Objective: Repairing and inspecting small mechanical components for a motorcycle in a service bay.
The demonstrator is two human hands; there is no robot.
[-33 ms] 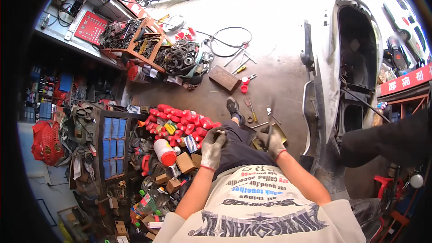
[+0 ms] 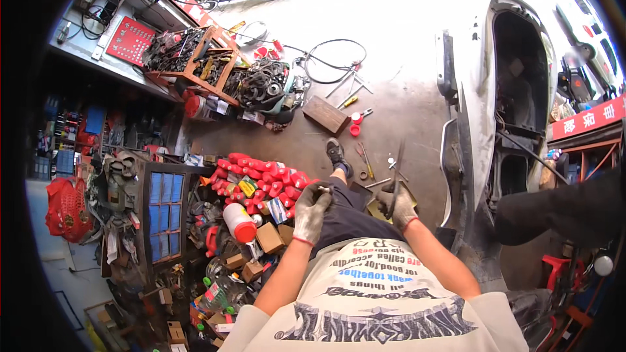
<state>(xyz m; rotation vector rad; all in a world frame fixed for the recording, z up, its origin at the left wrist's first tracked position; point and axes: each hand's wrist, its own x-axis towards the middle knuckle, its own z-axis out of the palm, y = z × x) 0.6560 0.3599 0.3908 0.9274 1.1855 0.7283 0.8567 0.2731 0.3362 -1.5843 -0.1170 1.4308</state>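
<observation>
My left hand (image 2: pixel 310 216), in a grey-white work glove, is held in front of my left thigh. Its thumb and fingers pinch a small, pale piece (image 2: pixel 324 189), too small to name. On the other side, my gloved right hand (image 2: pixel 404 207) closes round a long, slim dark tool (image 2: pixel 397 173); its exact kind cannot be made out. The tool points up and away from me. Below that hand, a yellowish tray (image 2: pixel 375 211) shows partly on the floor. Pliers-like tools (image 2: pixel 366 158) and a small ring (image 2: pixel 363 175) lie beyond my right hand, close to my shoe.
Red bottles (image 2: pixel 261 179) are heaped at my left, with a white jug (image 2: pixel 236 216) and cardboard boxes (image 2: pixel 269 237). A wooden block (image 2: pixel 326 113) and a red cup (image 2: pixel 355 130) lie ahead. A white vehicle body (image 2: pixel 471 111) stands at right, and a cluttered tool rack (image 2: pixel 215 65) far left.
The dark tool in my right hand has tilted slightly to the right and shows more of its length. My left hand has turned and shifted a little right, baring the pale piece.
</observation>
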